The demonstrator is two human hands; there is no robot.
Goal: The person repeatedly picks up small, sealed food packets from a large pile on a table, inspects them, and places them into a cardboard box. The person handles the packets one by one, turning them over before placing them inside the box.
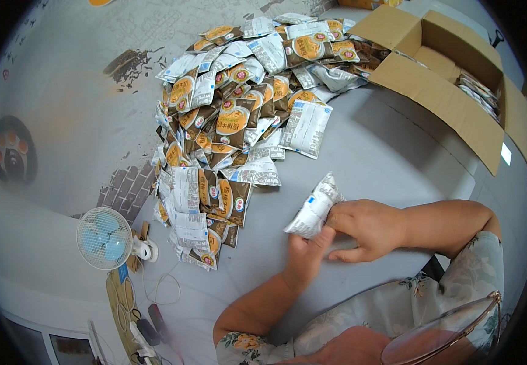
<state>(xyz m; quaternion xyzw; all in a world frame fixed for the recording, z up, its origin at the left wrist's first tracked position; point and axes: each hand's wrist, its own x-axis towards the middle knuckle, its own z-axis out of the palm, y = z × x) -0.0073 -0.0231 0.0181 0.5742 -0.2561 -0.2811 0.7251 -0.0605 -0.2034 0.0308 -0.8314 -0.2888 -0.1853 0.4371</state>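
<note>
A white printed pouch [313, 210] stands tilted above the grey table, its printed back facing up. My left hand [308, 255] grips its lower end between thumb and fingers. My right hand [366, 230] touches the pouch's right side, with the fingers partly behind it; whether they grip it is hard to tell. Beyond my hands, many sealed brown, orange and white drink pouches [234, 121] lie in a curved heap. One pouch [307, 129] lies white side up at the heap's right edge.
An open cardboard box [437, 98] with several stacked pouches [479, 96] inside is at the upper right. At the left, a small fan [104, 238] with blue blades stands near cables and a power strip [141, 338]. The heap borders a painted wall.
</note>
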